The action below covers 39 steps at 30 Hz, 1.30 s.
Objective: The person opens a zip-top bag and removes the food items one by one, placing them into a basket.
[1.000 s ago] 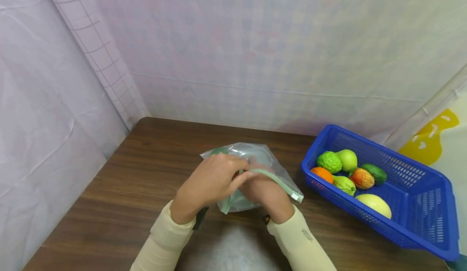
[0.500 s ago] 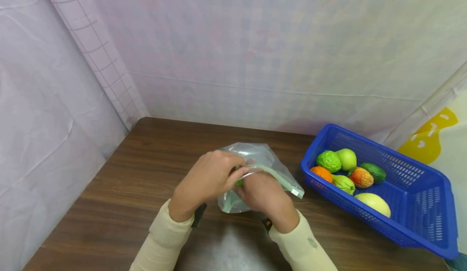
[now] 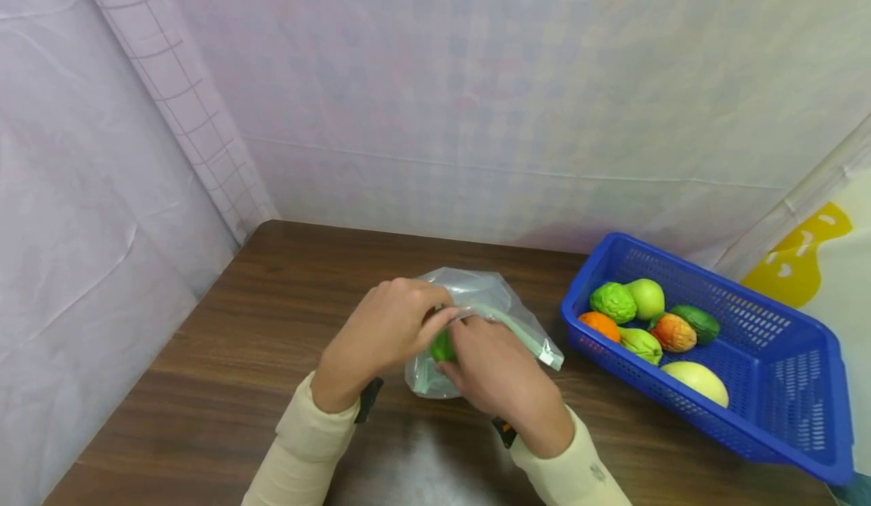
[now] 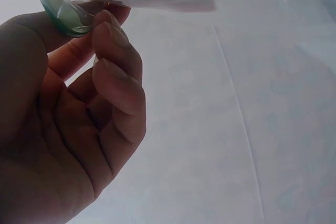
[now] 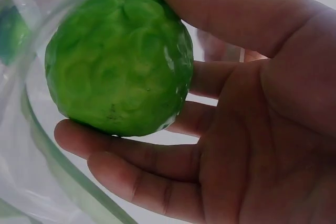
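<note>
A clear zip bag [image 3: 469,288] with a pale green seal strip lies on the table in front of me. My left hand [image 3: 391,328] pinches the edge of its mouth between thumb and fingers, as the left wrist view shows. My right hand [image 3: 503,366] is at the bag's mouth and holds a bumpy green custard apple [image 5: 119,64], thumb above and fingers beneath and behind it. In the head view only a sliver of the custard apple [image 3: 442,346] shows between the hands. The seal strip [image 5: 73,174] runs beside the fruit in the right wrist view.
A blue plastic basket [image 3: 789,385] stands at the right with several fruits, among them an orange [image 3: 600,324], another bumpy green fruit [image 3: 614,302] and a pale yellow fruit [image 3: 695,382]. The brown table [image 3: 224,339] meets cloth walls at the back and left.
My right hand has drawn back toward me from inside the bag, and the green custard apple has come into sight. The left hand stays at the bag's edge, shifted slightly.
</note>
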Tool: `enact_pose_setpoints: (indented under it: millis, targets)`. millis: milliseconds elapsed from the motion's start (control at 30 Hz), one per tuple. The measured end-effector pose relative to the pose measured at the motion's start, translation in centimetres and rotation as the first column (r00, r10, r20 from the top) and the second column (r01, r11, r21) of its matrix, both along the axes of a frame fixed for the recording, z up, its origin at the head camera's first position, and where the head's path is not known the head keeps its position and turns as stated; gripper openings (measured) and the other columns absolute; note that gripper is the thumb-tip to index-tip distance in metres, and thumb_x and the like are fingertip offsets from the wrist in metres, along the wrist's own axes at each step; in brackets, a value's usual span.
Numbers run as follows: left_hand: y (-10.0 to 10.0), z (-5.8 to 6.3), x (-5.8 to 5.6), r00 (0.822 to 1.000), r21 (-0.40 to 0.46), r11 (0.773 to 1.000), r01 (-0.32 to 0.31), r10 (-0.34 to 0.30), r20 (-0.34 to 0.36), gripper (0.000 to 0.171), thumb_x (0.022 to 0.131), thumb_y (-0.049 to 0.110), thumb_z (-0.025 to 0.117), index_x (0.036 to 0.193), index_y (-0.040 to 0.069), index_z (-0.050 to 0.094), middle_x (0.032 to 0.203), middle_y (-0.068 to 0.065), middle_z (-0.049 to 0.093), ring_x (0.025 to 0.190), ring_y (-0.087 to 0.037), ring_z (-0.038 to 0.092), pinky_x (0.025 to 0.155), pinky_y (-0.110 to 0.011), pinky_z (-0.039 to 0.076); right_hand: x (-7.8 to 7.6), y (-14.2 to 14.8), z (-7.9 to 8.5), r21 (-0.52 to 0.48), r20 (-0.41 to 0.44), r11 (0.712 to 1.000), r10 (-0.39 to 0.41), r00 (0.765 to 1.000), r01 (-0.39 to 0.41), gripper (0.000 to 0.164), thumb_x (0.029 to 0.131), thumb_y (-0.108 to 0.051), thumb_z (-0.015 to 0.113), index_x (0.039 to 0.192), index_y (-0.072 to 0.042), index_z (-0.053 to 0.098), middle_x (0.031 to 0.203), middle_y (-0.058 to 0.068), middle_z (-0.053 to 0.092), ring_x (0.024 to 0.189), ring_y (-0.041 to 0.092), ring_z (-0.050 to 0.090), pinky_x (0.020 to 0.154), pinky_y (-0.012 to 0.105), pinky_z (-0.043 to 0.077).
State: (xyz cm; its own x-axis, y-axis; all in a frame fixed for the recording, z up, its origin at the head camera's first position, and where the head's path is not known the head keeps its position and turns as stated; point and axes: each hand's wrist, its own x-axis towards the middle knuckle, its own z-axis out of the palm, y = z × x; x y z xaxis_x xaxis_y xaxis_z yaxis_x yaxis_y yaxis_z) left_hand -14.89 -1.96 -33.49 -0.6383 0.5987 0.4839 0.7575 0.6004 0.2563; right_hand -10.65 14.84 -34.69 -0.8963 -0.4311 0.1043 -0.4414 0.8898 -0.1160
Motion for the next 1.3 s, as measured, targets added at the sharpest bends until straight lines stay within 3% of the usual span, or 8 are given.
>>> enact_pose_setpoints:
  millis: [200,433,733,900,1300]
  targets:
    - [-0.2,0.1,-0.1,1.0,0.001,1.0,-0.006,0.006,-0.017,0.014,0.098,0.025,0.067,0.095,0.015,0.077,0.085,0.007,0.073,0.069,-0.004,0.062,0.063,-0.026,0.053,0.8,0.4,0.5,-0.007,-0.033,0.999,0.039,0.999,-0.039,0.047,0.088,-0.036,0.079,0.122,-0.009,0.06,0.106,0.005,0.065,0.078,0.016,0.059,0.07,0.033,0.052]
    - [-0.4,0.1,-0.2,0.999,-0.006,1.0,-0.021,0.021,-0.026,0.015,0.098,0.025,0.067,0.094,0.015,0.076,0.083,0.007,0.071,0.067,-0.005,0.06,0.062,-0.025,0.052,1.7,0.8,1.1,-0.035,-0.065,0.996,0.074,0.995,-0.077,0.059,0.086,-0.036,0.081,0.133,-0.013,0.054,0.116,0.002,0.063,0.08,0.013,0.058,0.071,0.032,0.052]
    - [-0.5,0.3,-0.1,1.0,-0.016,1.0,-0.024,0.024,0.002,0.014,0.098,0.025,0.067,0.095,0.014,0.076,0.082,0.007,0.07,0.064,-0.003,0.055,0.059,-0.022,0.049,3.3,1.5,2.5,-0.041,-0.055,0.997,0.057,0.997,-0.059,0.07,0.086,-0.041,0.079,0.146,-0.02,0.048,0.129,-0.001,0.061,0.085,0.01,0.057,0.072,0.03,0.05]
    - [-0.5,0.4,0.0,1.0,-0.017,1.0,-0.027,0.027,0.016,0.014,0.099,0.025,0.067,0.094,0.015,0.076,0.08,0.008,0.068,0.063,-0.003,0.052,0.059,-0.021,0.047,4.0,1.9,3.1,-0.051,-0.053,0.997,0.057,0.997,-0.06,0.069,0.088,-0.045,0.076,0.146,-0.021,0.049,0.137,-0.003,0.059,0.093,0.011,0.061,0.078,0.033,0.053]
    - [-0.5,0.4,0.1,1.0,-0.028,0.999,-0.016,0.016,0.016,0.015,0.099,0.026,0.066,0.093,0.017,0.075,0.076,0.01,0.064,0.061,-0.002,0.049,0.057,-0.02,0.045,5.3,3.3,4.5,-0.124,-0.03,0.991,0.052,0.998,-0.055,0.064,0.087,-0.048,0.076,0.141,-0.028,0.05,0.137,-0.008,0.056,0.087,0.004,0.059,0.074,0.027,0.051]
